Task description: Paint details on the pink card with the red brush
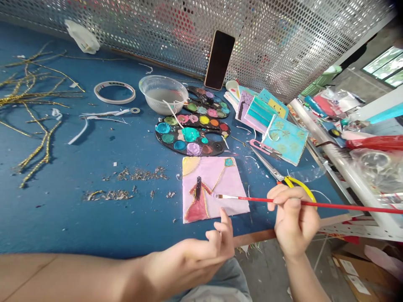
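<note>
A red-handled paintbrush point(258, 199) is pinched in my right hand point(296, 216), at the table's front edge. Its pale bristle tip rests at or just over the small painted panel point(225, 182), beside the figure's sleeve. The panel has a lilac ground, a yellow sun corner, a figure in a red dress and a blue kite, with gold outlines. My left hand point(210, 247) is at the panel's lower edge, index finger stretched towards it and the other fingers loosely bent, nothing held. Whether that fingertip touches the panel I cannot tell.
Behind the panel lie paint palettes point(170, 144) and a plastic water bowl point(163, 92). Yellow-handled scissors point(277, 172), a pink craft knife point(262, 147) and several painted panels point(286, 140) are to the right. Gold cords point(40, 147), a tape roll point(115, 100) and scraps lie left; a phone point(219, 61) leans behind.
</note>
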{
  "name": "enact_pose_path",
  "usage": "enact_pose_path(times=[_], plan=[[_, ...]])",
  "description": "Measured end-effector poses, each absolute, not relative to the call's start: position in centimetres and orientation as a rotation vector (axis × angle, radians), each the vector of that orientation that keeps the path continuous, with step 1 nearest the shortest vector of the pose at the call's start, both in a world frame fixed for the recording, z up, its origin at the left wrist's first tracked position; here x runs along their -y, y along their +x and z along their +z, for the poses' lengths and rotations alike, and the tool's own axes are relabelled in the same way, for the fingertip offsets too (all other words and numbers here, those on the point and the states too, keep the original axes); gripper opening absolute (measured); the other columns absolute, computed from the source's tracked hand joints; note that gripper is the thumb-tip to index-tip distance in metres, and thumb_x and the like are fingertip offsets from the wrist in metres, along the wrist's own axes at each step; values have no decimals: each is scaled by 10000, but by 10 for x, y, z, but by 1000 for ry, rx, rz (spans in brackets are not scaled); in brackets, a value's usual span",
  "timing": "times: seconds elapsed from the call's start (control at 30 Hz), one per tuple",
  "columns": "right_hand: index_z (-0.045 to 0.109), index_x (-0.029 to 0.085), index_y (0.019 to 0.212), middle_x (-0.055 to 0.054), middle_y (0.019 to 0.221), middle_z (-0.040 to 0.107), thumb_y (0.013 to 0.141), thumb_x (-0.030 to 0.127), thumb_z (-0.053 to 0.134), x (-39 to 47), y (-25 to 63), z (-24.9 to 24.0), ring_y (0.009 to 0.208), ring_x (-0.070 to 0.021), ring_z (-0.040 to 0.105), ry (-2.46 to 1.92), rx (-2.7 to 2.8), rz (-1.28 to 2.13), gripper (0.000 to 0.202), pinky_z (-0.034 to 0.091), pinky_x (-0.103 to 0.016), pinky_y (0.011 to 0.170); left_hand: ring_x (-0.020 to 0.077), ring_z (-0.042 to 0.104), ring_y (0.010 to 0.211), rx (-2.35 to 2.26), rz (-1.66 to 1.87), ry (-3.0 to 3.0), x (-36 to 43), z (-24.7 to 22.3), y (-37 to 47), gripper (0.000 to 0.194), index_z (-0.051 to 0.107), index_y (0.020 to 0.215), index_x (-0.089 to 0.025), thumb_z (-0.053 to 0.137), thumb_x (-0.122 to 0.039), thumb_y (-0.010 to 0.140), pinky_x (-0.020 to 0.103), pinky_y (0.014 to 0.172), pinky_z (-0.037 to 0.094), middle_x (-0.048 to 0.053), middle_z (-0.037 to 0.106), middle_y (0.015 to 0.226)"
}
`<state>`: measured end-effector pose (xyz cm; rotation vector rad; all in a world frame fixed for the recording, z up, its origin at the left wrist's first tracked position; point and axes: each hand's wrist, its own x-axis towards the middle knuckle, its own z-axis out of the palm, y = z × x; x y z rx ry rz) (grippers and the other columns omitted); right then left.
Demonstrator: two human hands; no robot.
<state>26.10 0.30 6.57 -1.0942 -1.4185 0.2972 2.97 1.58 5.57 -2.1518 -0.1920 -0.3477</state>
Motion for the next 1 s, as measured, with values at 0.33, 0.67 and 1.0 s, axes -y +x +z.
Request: enact_pose_path(times=[0.33, 0.67, 1.0], plan=[[549, 190, 780, 14, 606, 506, 975, 225, 431, -1, 260, 67, 592, -137, 530, -1147, 1507, 281, 231, 423, -309, 578, 94, 470, 1025, 186, -331, -2139, -16, 59, 30, 469, 603, 1183, -213, 236, -296, 902, 245, 887, 337, 40, 614, 1162], [507, 188, 746, 16, 640, 464, 987, 213, 410, -3, 258, 66, 583, -117, 471, -1146, 1433, 196, 261, 377, -304, 556, 99, 472, 1004, 191, -329, -2127, -16, 56, 32, 480, 601, 1195, -231, 234, -267, 887, 251, 885, 346, 33, 631, 1143], [528, 189, 764, 22, 608, 452, 991, 259, 416, -3, 259, 65, 558, -127, 473, -1068, 1439, 228, 262, 376, -317, 543, 120, 473, 1086, 168, -255, -2118, -16, 62, 28, 492, 564, 1222, -204, 196, -257, 900, 295, 951, 372, 73, 588, 1219]])
